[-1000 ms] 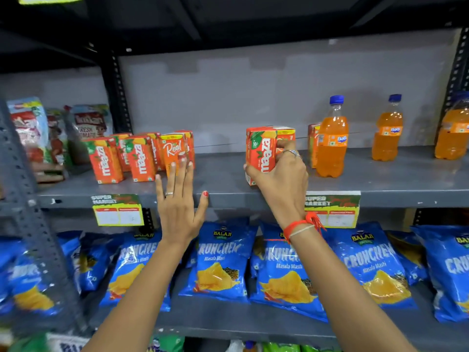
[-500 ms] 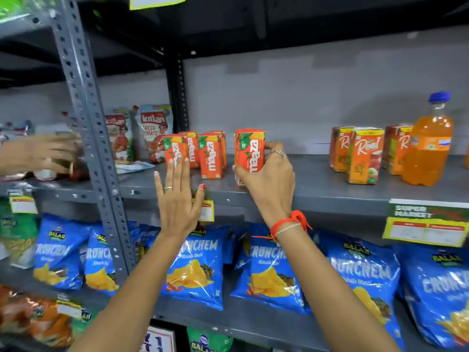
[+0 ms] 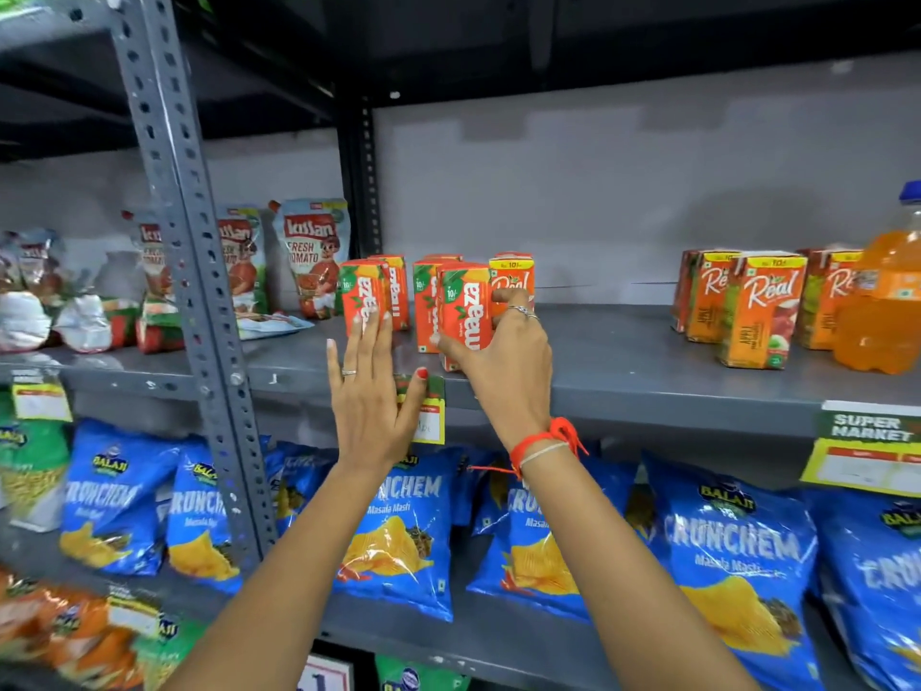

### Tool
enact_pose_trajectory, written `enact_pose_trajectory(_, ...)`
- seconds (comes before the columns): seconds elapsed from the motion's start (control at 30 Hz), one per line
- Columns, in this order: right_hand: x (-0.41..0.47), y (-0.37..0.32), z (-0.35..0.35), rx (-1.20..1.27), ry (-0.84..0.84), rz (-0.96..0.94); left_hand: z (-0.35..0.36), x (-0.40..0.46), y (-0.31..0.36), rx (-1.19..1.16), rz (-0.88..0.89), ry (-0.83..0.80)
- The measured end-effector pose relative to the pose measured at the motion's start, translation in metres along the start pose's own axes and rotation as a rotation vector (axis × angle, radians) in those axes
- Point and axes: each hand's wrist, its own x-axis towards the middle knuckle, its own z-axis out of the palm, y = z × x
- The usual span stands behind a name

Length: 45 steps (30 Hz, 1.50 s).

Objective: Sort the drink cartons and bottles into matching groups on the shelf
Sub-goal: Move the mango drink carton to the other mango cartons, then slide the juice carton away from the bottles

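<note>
My right hand [image 3: 503, 366] grips a red Maaza carton [image 3: 463, 311] standing on the grey shelf [image 3: 623, 376], right beside the other Maaza cartons [image 3: 366, 296]. A lone Real carton [image 3: 513, 279] stands just behind my fingers. My left hand [image 3: 371, 391] is flat with fingers spread, its fingertips against the front of the leftmost Maaza carton. A group of Real cartons [image 3: 760, 306] stands at the right, next to an orange Fanta bottle [image 3: 884, 296] at the frame's edge.
A perforated grey upright [image 3: 189, 271] divides the shelf; tomato sauce pouches [image 3: 311, 256] stand left of the cartons. Blue Crunchem chip bags [image 3: 398, 531] fill the shelf below. Price tags [image 3: 867, 451] hang on the shelf edge.
My right hand carried the Maaza carton leftwards from beside the Real cartons and bottles and set it against the Maaza group. My left hand stayed flat by that group. The view swung left.
</note>
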Motion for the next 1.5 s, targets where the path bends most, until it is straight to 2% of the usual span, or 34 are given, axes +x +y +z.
enact_pose_trajectory(0.1, 0.006, 0.003, -0.019, 0.148, 0.059, 0.032, -0.001, 0.0, 0.0, 0.019, 0.005, -0.007)
enact_pose_trajectory(0.2, 0.023, 0.013, -0.039, 0.164, 0.15, 0.078, -0.003, -0.001, 0.001, 0.044, -0.006, -0.005)
enact_pose_trajectory(0.3, 0.045, 0.022, -0.047, 0.099, -0.043, 0.215, -0.006, -0.004, 0.009, 0.067, -0.009, 0.015)
enact_pose_trajectory(0.43, 0.063, 0.024, -0.046, 0.16, -0.306, 0.395, -0.006, -0.009, 0.028, 0.089, 0.054, -0.004)
enact_pose_trajectory(0.53, 0.067, 0.023, -0.043, 0.19, -0.38, 0.439, -0.007, -0.011, 0.037, 0.091, 0.046, -0.016)
enact_pose_trajectory(0.7, 0.06, 0.026, -0.057, 0.222, -0.33, 0.453, -0.012, -0.013, 0.049, 0.061, 0.063, 0.0)
enact_pose_trajectory(0.87, 0.048, 0.035, -0.103, 0.252, -0.255, 0.377, -0.009, -0.013, 0.068, 0.046, 0.078, 0.017)
enact_pose_trajectory(1.07, 0.033, 0.047, -0.169, 0.282, -0.176, 0.311, 0.005, -0.006, 0.13, -0.029, 0.175, 0.038)
enact_pose_trajectory(1.23, 0.031, 0.076, -0.215, 0.22, -0.086, 0.347, 0.022, -0.002, 0.185, -0.075, 0.21, -0.016)
enact_pose_trajectory(1.5, 0.036, 0.102, -0.237, 0.158, -0.109, 0.354, 0.043, 0.0, 0.224, -0.041, 0.179, -0.047)
